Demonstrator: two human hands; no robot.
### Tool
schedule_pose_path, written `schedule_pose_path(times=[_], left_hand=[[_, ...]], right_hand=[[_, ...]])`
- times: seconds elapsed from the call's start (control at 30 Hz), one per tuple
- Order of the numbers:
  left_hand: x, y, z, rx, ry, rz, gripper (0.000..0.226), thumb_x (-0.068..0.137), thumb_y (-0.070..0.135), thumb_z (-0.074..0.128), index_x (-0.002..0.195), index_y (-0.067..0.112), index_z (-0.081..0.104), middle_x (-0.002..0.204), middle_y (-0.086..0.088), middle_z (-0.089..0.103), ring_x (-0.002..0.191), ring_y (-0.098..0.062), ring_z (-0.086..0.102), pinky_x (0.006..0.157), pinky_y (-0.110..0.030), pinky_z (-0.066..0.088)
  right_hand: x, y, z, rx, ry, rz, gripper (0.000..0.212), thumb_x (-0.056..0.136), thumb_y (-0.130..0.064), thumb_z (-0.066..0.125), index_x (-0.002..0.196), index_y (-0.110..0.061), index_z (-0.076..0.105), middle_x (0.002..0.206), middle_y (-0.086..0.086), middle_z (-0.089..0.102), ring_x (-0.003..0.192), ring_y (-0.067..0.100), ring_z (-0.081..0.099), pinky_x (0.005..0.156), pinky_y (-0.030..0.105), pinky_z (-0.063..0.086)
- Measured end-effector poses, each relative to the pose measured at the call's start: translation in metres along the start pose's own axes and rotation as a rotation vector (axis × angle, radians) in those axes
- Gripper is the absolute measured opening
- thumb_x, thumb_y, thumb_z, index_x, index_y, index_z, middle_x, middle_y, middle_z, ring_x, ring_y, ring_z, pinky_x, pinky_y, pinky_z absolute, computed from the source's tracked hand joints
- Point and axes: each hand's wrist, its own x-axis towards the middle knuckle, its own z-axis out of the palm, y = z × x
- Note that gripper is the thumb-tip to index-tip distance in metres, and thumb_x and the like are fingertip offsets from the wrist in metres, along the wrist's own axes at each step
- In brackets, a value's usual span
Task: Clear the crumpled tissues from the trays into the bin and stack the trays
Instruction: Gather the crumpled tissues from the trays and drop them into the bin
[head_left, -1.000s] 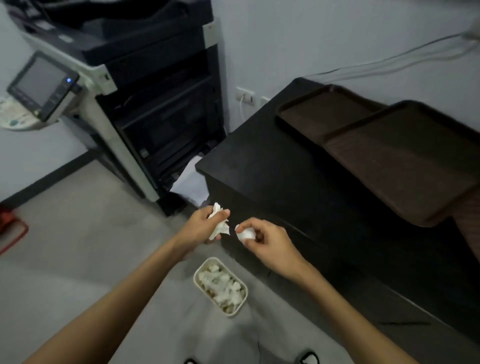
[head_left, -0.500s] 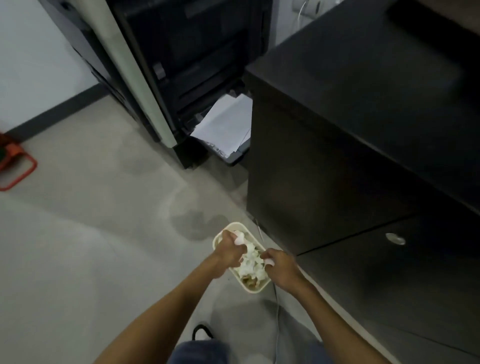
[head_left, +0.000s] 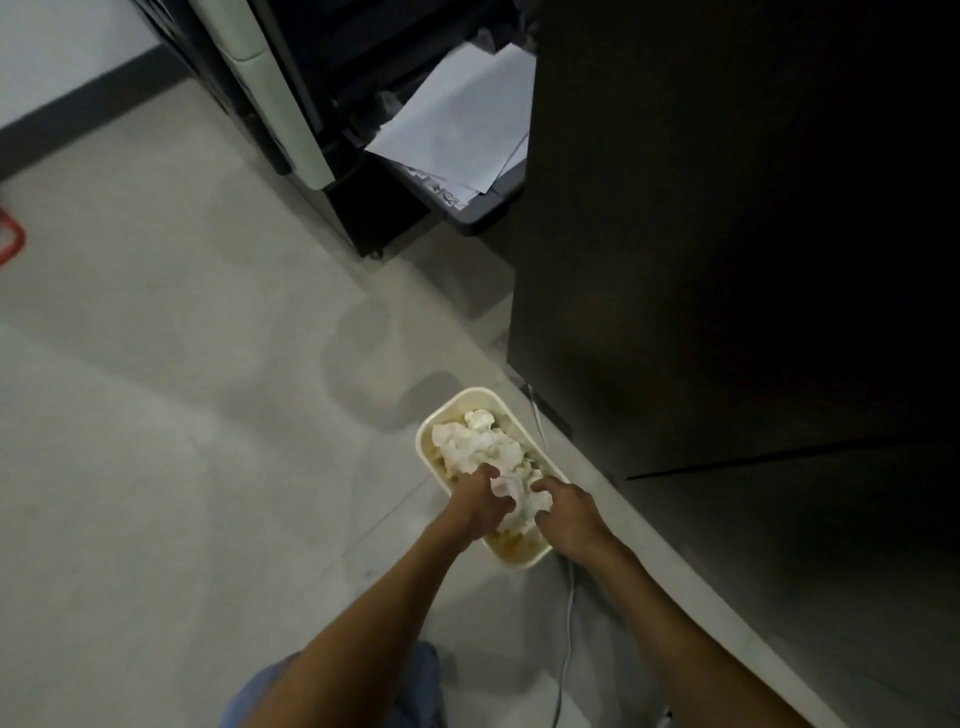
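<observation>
A cream oblong bin (head_left: 435, 427) stands on the floor against the dark cabinet, heaped with crumpled white tissues (head_left: 475, 441). Both my hands reach down into its near half. My left hand (head_left: 478, 501) has thumb and fingers curled round a crumpled tissue on top of the heap. My right hand (head_left: 569, 514) pinches another tissue between forefinger and thumb just beside it. The two hands almost touch over the heap. No tray is in view.
The dark cabinet (head_left: 727, 260) fills the right side. A large printer (head_left: 291, 78) stands at the top, with loose paper sheets (head_left: 457, 130) on its low shelf. A grey cable (head_left: 569, 613) runs along the floor by the bin. A red object (head_left: 10, 241) lies at the left edge.
I have bent down from the cabinet top to the floor. Both hands carried their tissues down into the bin and now sit lower in the heap; the trays have left the view.
</observation>
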Motion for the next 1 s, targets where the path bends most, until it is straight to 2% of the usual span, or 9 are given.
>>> schedule_pose_path(times=[0.07, 0.23, 0.3, 0.37, 0.47, 0.6, 0.77, 0.87, 1.0], left_hand=[[-0.006, 0.002, -0.002, 0.061, 0.013, 0.005, 0.032, 0.093, 0.012, 0.054, 0.124, 0.005, 0.052, 0.125, -0.004, 0.053, 0.119, -0.024, 0.05, 0.091, -0.022, 0.04], [-0.044, 0.021, -0.029, 0.073, 0.02, -0.059, 0.036, 0.09, 0.018, 0.058, 0.124, 0.009, 0.056, 0.128, -0.012, 0.055, 0.108, -0.025, 0.057, 0.083, -0.029, 0.048], [-0.07, 0.038, -0.045, 0.048, 0.023, -0.055, 0.034, 0.089, 0.018, 0.059, 0.121, 0.009, 0.057, 0.123, -0.013, 0.058, 0.092, -0.023, 0.057, 0.074, -0.029, 0.047], [-0.099, 0.061, -0.063, 0.018, 0.018, -0.018, 0.033, 0.09, 0.018, 0.058, 0.121, 0.01, 0.057, 0.121, -0.01, 0.058, 0.09, -0.021, 0.056, 0.073, -0.027, 0.045], [-0.152, 0.109, -0.097, 0.068, 0.059, 0.122, 0.033, 0.092, 0.016, 0.056, 0.124, 0.013, 0.055, 0.124, -0.005, 0.054, 0.108, -0.024, 0.057, 0.081, -0.024, 0.045], [-0.232, 0.179, -0.158, 0.224, 0.216, 0.48, 0.044, 0.087, 0.007, 0.058, 0.13, 0.015, 0.05, 0.127, -0.002, 0.048, 0.11, -0.021, 0.057, 0.092, -0.023, 0.044], [-0.332, 0.266, -0.23, 0.22, 0.449, 0.87, 0.045, 0.087, 0.018, 0.063, 0.131, 0.016, 0.049, 0.123, 0.002, 0.053, 0.104, -0.01, 0.058, 0.087, -0.015, 0.042], [-0.376, 0.322, -0.245, 0.199, 0.469, 0.965, 0.045, 0.089, 0.023, 0.063, 0.131, 0.022, 0.048, 0.123, 0.009, 0.053, 0.102, -0.003, 0.056, 0.08, -0.004, 0.04], [-0.412, 0.402, -0.235, 0.234, 0.427, 1.119, 0.045, 0.09, 0.025, 0.062, 0.132, 0.026, 0.047, 0.124, 0.006, 0.054, 0.103, -0.005, 0.057, 0.079, 0.0, 0.04]], right_hand=[[-0.005, 0.0, -0.005, 0.009, -0.009, 0.031, 0.04, 0.091, -0.01, 0.05, 0.131, -0.011, 0.051, 0.138, 0.011, 0.05, 0.126, 0.027, 0.047, 0.103, 0.028, 0.039], [-0.047, -0.019, -0.037, -0.004, -0.025, 0.023, 0.038, 0.087, -0.01, 0.049, 0.125, -0.013, 0.054, 0.132, 0.014, 0.049, 0.119, 0.027, 0.052, 0.1, 0.029, 0.045], [-0.073, -0.036, -0.056, -0.023, -0.015, 0.001, 0.037, 0.087, -0.01, 0.049, 0.123, -0.014, 0.055, 0.13, 0.014, 0.049, 0.116, 0.026, 0.053, 0.094, 0.024, 0.045], [-0.103, -0.059, -0.078, -0.049, -0.003, -0.031, 0.037, 0.088, -0.01, 0.049, 0.124, -0.014, 0.056, 0.129, 0.012, 0.049, 0.114, 0.026, 0.054, 0.086, 0.02, 0.042], [-0.157, -0.107, -0.122, -0.103, 0.041, -0.152, 0.038, 0.09, -0.01, 0.051, 0.127, -0.015, 0.055, 0.128, 0.012, 0.05, 0.115, 0.026, 0.054, 0.094, 0.025, 0.043], [-0.242, -0.177, -0.189, -0.121, 0.15, -0.357, 0.04, 0.089, -0.015, 0.055, 0.129, -0.02, 0.055, 0.123, 0.009, 0.052, 0.113, 0.023, 0.055, 0.094, 0.02, 0.038], [-0.362, -0.238, -0.271, -0.025, 0.369, -0.621, 0.038, 0.09, -0.021, 0.058, 0.127, -0.03, 0.055, 0.115, -0.004, 0.054, 0.104, 0.009, 0.057, 0.089, 0.017, 0.041], [-0.413, -0.247, -0.316, -0.005, 0.498, -0.714, 0.037, 0.091, -0.025, 0.059, 0.125, -0.036, 0.053, 0.115, -0.01, 0.052, 0.105, 0.003, 0.056, 0.089, 0.021, 0.046], [-0.454, -0.23, -0.378, -0.034, 0.68, -0.694, 0.038, 0.09, -0.023, 0.06, 0.126, -0.034, 0.053, 0.112, -0.009, 0.052, 0.102, 0.004, 0.055, 0.085, 0.021, 0.046]])
